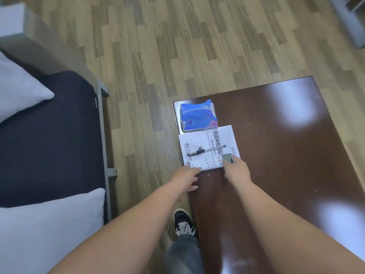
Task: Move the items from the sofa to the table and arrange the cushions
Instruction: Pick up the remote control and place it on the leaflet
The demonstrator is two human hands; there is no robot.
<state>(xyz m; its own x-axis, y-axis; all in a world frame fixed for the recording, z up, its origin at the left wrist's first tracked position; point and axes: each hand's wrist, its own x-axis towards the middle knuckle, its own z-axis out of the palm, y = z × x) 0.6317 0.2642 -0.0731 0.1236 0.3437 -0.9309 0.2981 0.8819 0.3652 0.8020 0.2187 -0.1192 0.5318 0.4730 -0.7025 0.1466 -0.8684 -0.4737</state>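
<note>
Both hands rested on a white remote control [210, 161] that lay on a printed leaflet [209, 144] near the table's [276, 155] left edge. On the display end of the remote sat the right hand [236, 170], fingertips pressed down, while the left hand [186, 177] touched the opposite end with its fingers spread loosely; neither hand clearly closed around it, so whether it was gripped or merely steadied could not be told. Just beyond the fingers a black-capped pen [206, 150] lay across the same leaflet. Farther out from the hands, touching the leaflet's far edge, was a blue tissue pack [198, 117]. Well off to the left of the left hand stood the dark sofa [49, 139], carrying one white cushion [17, 91] at its far end and another white cushion [49, 230] nearer the person. Below the forearms a black-and-white shoe [184, 224] stood on the wooden floor [158, 56].
</note>
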